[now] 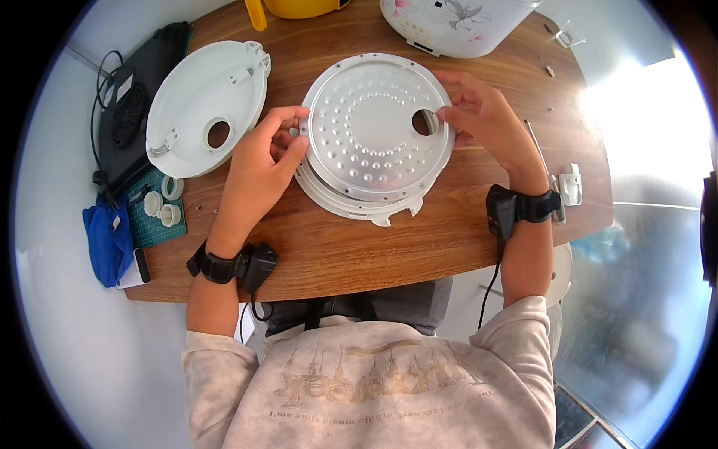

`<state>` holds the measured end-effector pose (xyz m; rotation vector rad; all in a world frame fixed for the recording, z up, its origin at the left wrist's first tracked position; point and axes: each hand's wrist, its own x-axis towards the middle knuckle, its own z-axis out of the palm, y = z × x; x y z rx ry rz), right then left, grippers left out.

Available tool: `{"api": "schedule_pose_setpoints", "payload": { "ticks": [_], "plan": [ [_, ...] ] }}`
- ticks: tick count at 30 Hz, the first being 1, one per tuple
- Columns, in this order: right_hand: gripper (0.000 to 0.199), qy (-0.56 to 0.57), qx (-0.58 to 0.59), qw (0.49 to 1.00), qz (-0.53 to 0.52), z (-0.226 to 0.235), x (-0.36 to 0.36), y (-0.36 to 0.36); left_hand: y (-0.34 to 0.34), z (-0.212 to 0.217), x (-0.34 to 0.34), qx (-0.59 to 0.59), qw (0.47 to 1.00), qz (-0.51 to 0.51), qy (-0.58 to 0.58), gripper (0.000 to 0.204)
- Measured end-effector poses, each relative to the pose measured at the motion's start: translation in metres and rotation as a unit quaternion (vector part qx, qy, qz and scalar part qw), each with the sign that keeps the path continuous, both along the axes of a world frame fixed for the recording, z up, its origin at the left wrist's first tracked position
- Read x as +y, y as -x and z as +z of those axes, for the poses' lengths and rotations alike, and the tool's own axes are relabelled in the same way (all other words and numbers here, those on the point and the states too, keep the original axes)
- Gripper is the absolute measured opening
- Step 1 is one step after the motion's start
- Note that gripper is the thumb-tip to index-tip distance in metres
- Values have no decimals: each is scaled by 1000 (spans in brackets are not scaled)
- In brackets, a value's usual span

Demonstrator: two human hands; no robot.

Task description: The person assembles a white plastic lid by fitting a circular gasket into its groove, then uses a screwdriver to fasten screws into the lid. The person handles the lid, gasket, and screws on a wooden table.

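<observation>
A round silvery metal lid plate (pixel 374 123) with rings of dimples and one round hole sits tilted over a pale plastic ring (pixel 359 212), whose notched edge shows below it. My left hand (pixel 262 153) pinches the plate's left rim between thumb and fingers. On the opposite side, my right hand (pixel 485 120) grips the rim beside the hole, its fingertips partly hidden behind the edge. To the left lies a white oval lid cover (pixel 202 90), its inner side up, with a round opening near its lower end.
A white flower-patterned rice cooker body (pixel 456 26) and a yellow object (pixel 299 7) stand at the back. At left are a black device (pixel 134 112), white round caps (pixel 153 202) on a green mat (pixel 158 231), and a blue cloth (pixel 108 236). A white latch-like part (pixel 571 187) lies right.
</observation>
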<state>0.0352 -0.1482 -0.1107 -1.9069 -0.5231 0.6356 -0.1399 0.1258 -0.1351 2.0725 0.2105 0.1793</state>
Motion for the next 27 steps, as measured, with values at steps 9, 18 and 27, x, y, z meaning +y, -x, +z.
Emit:
{"api": "schedule_pose_setpoints", "payload": {
  "ticks": [9, 18, 27],
  "plan": [
    [37, -30, -16, 999, -28, -10, 4, -2, 0, -2, -2, -14, 998, 0, -61, 23],
    [40, -36, -23, 999, -29, -11, 6, 1, 3, 8, -3, -2, 995, -18, -98, 20],
    [40, -37, -44, 998, -15, -16, 6, 0, 5, 10, -4, 15, 992, -32, -118, 17]
  ]
}}
